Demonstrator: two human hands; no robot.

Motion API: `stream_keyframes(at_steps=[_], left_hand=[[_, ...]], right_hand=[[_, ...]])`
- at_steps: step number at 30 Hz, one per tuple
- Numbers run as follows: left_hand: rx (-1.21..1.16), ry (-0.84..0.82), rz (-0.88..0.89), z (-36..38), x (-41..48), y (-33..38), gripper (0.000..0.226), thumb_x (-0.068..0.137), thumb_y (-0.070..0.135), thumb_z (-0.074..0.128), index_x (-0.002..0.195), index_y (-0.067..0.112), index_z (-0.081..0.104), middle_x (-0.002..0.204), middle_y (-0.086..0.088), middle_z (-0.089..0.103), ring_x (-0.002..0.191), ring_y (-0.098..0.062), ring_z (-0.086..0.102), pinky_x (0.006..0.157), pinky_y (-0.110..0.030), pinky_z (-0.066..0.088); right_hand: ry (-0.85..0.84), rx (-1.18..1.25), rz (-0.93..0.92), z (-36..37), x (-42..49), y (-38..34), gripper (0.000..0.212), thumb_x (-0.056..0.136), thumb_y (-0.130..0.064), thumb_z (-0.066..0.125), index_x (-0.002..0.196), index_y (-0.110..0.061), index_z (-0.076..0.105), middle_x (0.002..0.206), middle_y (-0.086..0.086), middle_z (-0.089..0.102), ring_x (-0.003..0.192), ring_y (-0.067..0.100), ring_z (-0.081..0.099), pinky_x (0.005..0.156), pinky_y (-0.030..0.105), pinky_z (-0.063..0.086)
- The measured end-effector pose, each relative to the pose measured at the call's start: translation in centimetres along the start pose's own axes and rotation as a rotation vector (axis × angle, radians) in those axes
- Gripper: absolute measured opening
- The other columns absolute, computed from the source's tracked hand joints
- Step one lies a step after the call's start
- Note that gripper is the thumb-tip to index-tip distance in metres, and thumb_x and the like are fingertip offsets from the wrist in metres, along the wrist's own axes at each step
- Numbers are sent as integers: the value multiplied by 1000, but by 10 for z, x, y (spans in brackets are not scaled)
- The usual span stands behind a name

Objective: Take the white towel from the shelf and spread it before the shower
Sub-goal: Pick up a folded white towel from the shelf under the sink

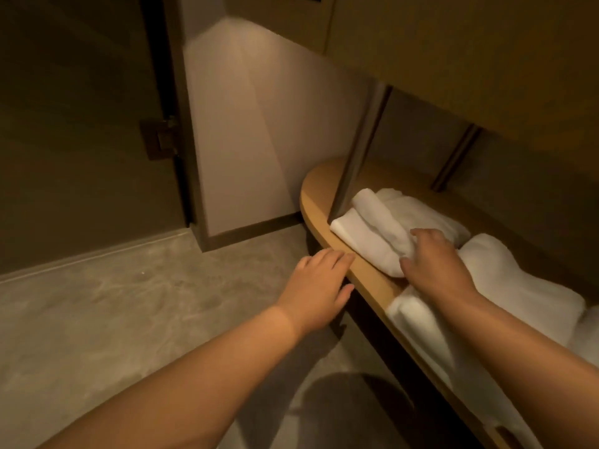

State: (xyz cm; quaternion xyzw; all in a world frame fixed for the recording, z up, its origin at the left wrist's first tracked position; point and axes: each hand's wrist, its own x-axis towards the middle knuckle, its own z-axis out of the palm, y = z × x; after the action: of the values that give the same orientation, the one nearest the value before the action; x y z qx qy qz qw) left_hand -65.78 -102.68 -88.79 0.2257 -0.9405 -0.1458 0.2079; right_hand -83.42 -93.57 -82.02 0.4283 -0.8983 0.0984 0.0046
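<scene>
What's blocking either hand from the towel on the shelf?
Nothing visible. The right hand touches the folded towel; the left hand hovers at the shelf edge beside it. A post stands at the towel's far corner, clear of both.

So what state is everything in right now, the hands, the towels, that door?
white towel, folded, lying on the shelf, at its rounded end
right hand, laid on that towel, grip unclear
left hand, open, fingers straight, at the shelf edge
other towels, folded, further along the shelf
door, appears closed
</scene>
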Motion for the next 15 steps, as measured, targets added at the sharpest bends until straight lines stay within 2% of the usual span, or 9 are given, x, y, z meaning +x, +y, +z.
stream_keyframes(at_steps=[6,10,15], left_hand=[[-7,31,27,58,50,7,53,93,32,50,142,17,36,142,-6,44,130,-23,38,108,-39,29],[35,28,62,77,75,13,51,93,28,52,140,12,38,142,-11,42,133,-27,33,110,-38,23],[113,57,118,81,94,19,29,90,17,55,119,12,56,118,-9,56,111,-26,47,91,-32,36]], right_hand=[[-125,-51,42,15,39,8,46,91,-21,55,134,-10,43,129,15,47,113,32,48,83,33,39],[-118,-53,-4,19,38,13,39,91,-21,54,129,-12,49,120,14,52,106,31,50,77,31,37],[-113,-45,-41,18,31,9,41,89,-30,55,125,-13,52,116,14,56,100,30,53,76,31,39]])
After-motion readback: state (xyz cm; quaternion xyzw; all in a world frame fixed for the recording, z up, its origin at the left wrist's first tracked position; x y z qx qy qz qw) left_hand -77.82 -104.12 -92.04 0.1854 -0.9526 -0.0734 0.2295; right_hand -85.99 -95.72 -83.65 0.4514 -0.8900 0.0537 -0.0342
